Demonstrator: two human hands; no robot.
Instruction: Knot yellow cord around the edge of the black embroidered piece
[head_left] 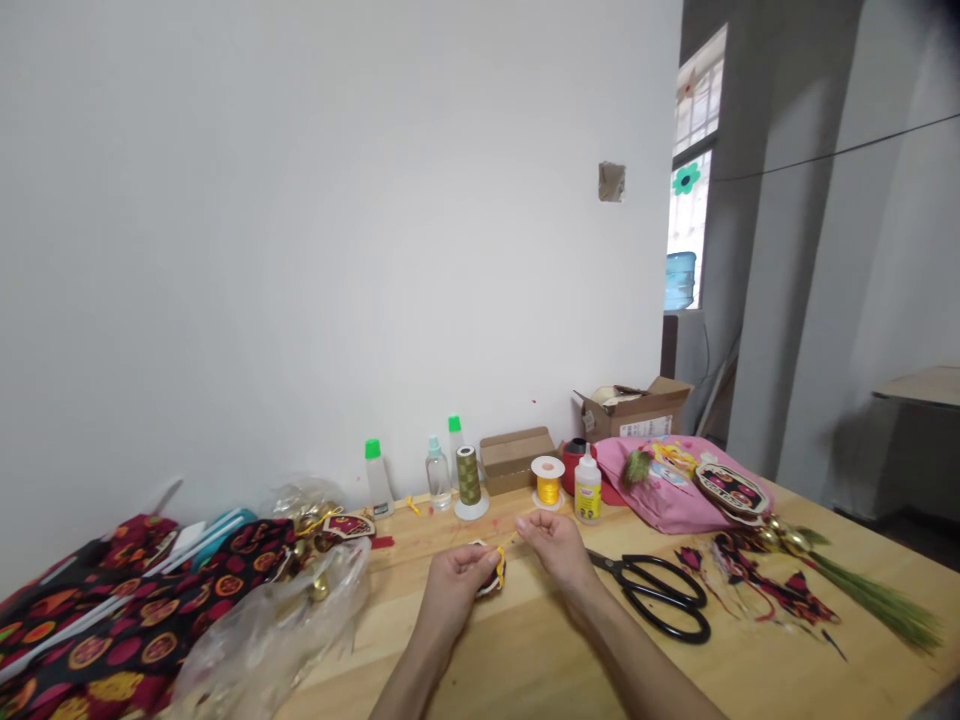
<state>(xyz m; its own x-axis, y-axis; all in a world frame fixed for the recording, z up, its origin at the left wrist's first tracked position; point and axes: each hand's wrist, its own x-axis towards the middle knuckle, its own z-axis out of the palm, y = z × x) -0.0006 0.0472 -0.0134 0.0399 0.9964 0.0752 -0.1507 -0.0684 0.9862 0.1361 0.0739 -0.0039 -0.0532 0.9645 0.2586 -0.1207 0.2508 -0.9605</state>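
My left hand (456, 588) pinches a small dark fabric piece with a pale edge (491, 587), and a bit of yellow cord (501, 562) shows by the thumb. Just to its right, my right hand (561, 555) is closed, thumb against fingertips. Whatever those fingertips hold is too fine to make out. Black-handled scissors (667, 597) lie beside my right wrist. Behind the hands stand a spool of yellow cord (549, 487), a white glue bottle with a yellow label (589, 490) and a cone of olive thread (469, 478).
Dark patterned fabric (150, 620) and a clear plastic bag (277, 625) cover the table's left. Green-capped bottles (379, 480) line the wall. At right are a pink bag (637, 500), an embroidered patch (731, 490), a green tassel (877, 600) and loose threads (787, 590).
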